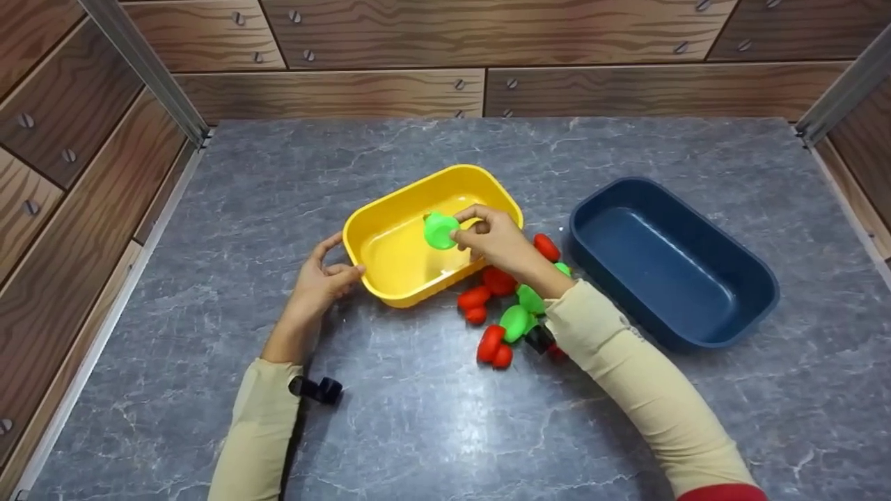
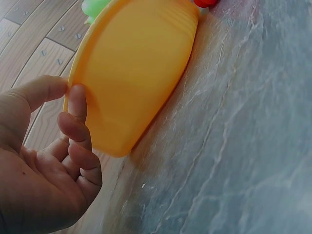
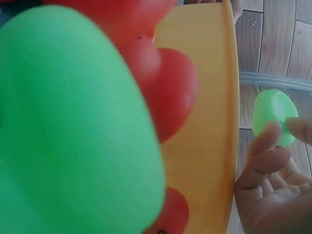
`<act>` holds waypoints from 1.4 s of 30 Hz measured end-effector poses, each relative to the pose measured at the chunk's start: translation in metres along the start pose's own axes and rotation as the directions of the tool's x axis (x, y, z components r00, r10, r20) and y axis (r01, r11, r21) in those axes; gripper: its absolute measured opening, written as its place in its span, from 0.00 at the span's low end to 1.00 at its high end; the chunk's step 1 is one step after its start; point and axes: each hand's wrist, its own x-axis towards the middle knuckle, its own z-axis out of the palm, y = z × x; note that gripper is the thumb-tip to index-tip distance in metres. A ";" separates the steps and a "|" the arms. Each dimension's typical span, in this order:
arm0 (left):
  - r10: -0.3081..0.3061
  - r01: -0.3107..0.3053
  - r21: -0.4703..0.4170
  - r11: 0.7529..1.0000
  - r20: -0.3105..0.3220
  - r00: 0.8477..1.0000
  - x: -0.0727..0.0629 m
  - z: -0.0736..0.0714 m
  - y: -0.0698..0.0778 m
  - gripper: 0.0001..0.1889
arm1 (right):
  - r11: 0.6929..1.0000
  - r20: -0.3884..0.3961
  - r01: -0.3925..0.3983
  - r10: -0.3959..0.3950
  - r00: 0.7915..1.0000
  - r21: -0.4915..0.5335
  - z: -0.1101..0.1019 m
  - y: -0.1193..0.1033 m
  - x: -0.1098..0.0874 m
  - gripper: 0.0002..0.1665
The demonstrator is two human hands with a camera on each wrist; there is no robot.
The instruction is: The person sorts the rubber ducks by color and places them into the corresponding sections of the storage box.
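Observation:
My left hand (image 1: 314, 287) pinches the left end of a yellow tub (image 1: 397, 296); in the left wrist view, thumb and fingertips meet at its rim. Above the tub's inside, my right hand (image 1: 502, 242) holds a small, round, green plastic toy piece (image 1: 440, 231) between thumb and fingers. It has a shallow round face and a small nub on one edge. In the right wrist view the same green piece (image 3: 274, 114) shows beyond the tub's wall. Under my right forearm lies a loose pile of red toy pieces (image 1: 491, 342) and green toy pieces (image 1: 515, 323), beside the tub.
To the right stands a dark blue tub (image 1: 668, 271), with nothing seen in it. The grey marbled tabletop (image 1: 418, 424) is bounded by wood-patterned panels (image 1: 390, 94) at the back and sides. Black wrist straps (image 1: 317, 390) sit on both sleeves.

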 end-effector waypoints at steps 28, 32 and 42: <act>0.001 -0.001 0.000 1.000 0.029 1.000 0.000 0.001 0.002 0.39 | 0.998 -0.018 -0.061 0.062 0.998 0.020 -0.010 -0.008 -0.010 0.20; -0.001 0.001 0.017 1.000 0.030 1.000 -0.001 0.000 0.002 0.39 | 0.999 0.014 -0.048 0.048 0.999 -0.003 -0.010 -0.014 -0.016 0.20; -0.013 0.012 0.016 1.000 0.016 1.000 -0.001 0.000 0.001 0.39 | 0.995 0.140 -0.032 0.045 0.989 -0.095 -0.017 -0.026 -0.041 0.22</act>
